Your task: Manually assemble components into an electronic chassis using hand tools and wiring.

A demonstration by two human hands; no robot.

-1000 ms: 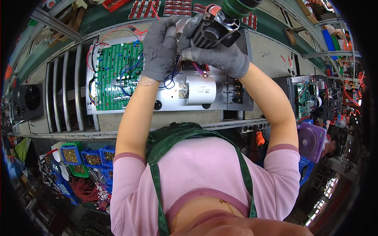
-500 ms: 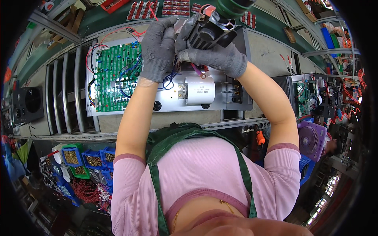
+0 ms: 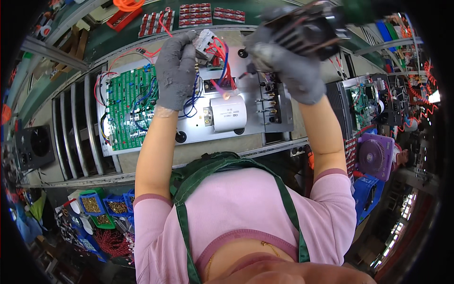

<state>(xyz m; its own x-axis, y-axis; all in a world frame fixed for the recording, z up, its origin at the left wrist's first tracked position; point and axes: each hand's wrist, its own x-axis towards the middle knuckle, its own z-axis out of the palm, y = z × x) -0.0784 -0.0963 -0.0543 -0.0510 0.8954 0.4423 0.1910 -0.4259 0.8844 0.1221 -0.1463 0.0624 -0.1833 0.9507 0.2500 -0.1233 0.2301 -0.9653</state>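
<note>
My left hand [image 3: 177, 71], in a grey glove, is closed at the fingertips beside a grey block-shaped part [image 3: 206, 45] with red and blue wires; anything in the fingertips is hidden. My right hand [image 3: 295, 71], gloved too and smeared by motion, grips a dark power drill [image 3: 314, 28] raised above the right end of the metal chassis plate [image 3: 194, 133]. On that plate lie a green circuit board [image 3: 130, 104] at the left and a white cylindrical capacitor [image 3: 229, 114] near the middle. Dark blue wires [image 3: 191, 102] run beside my left hand.
Red-and-silver parts [image 3: 195, 15] stand in rows on the green far surface, near a red tray [image 3: 124, 18]. Metal rollers [image 3: 71, 128] lie left of the chassis. Another unit with a board [image 3: 364, 111] and a purple fan [image 3: 374, 156] are at the right. Screw bins [image 3: 92, 203] sit lower left.
My right hand has lifted the drill away to the right, uncovering the grey block and its red wires. My left hand has shifted slightly left and nearer in the picture.
</note>
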